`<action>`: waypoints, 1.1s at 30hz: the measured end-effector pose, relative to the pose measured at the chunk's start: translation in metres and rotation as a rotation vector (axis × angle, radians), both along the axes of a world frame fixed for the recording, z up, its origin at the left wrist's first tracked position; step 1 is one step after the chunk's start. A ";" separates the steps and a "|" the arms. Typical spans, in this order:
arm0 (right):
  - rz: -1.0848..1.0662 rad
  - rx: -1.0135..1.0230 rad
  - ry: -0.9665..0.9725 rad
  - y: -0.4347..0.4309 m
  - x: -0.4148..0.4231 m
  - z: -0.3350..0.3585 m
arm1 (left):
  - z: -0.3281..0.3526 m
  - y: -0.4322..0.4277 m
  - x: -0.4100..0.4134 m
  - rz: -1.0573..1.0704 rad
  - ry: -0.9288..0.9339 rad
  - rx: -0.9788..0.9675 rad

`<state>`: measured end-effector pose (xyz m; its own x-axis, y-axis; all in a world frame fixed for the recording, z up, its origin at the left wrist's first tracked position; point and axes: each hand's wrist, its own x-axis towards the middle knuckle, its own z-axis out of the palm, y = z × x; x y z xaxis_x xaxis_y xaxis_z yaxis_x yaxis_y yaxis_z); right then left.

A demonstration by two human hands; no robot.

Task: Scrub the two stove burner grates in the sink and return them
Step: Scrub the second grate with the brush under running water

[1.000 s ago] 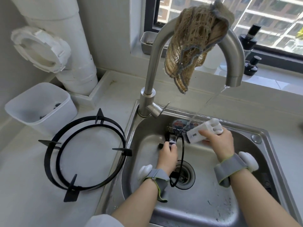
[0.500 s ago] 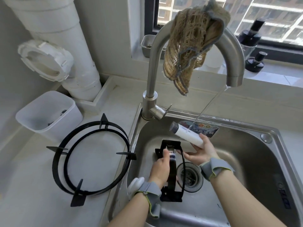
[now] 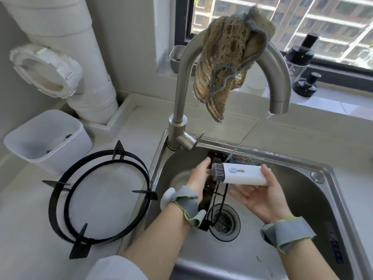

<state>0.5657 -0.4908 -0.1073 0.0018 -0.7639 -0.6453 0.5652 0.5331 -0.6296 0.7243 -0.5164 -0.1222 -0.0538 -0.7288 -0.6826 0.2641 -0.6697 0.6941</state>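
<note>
Left hand (image 3: 198, 176) grip clamps the half-hidden grate (image 3: 212, 201); right hand (image 3: 260, 197) grip clamps the brush (image 3: 240, 174).

brush (image 3: 240, 174) body: a light blue round dot beside a grey keyhole-shaped mark, no lettering
sticker (image 3: 247, 159) on the far wall of the sink (image 3: 314, 201): a row of small coloured circles, any writing too blurred to read
sink near right wall: a blue and red label (image 3: 336, 253), characters not legible
readable words or numbers: none anywhere in view
</note>
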 end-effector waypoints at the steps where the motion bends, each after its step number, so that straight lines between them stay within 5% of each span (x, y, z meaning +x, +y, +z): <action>1: -0.033 -0.013 0.049 0.000 -0.004 0.003 | -0.002 0.005 0.000 -0.013 -0.010 -0.012; 11: -0.081 -0.321 0.420 0.009 0.006 0.010 | -0.021 0.021 -0.012 -0.117 -0.162 -0.085; 16: 0.278 -0.445 1.183 0.006 0.029 0.010 | -0.034 0.038 -0.025 -0.278 -0.360 -0.188; 18: 0.339 -0.443 1.317 0.004 0.036 0.014 | -0.035 0.040 -0.029 -0.274 -0.371 -0.172; 28: 0.431 -0.394 1.422 -0.017 0.030 0.034 | -0.033 0.038 -0.027 -0.337 -0.362 -0.162; 33: 0.821 -0.577 1.472 -0.025 0.040 0.047 | -0.038 0.037 -0.025 -0.416 -0.378 -0.158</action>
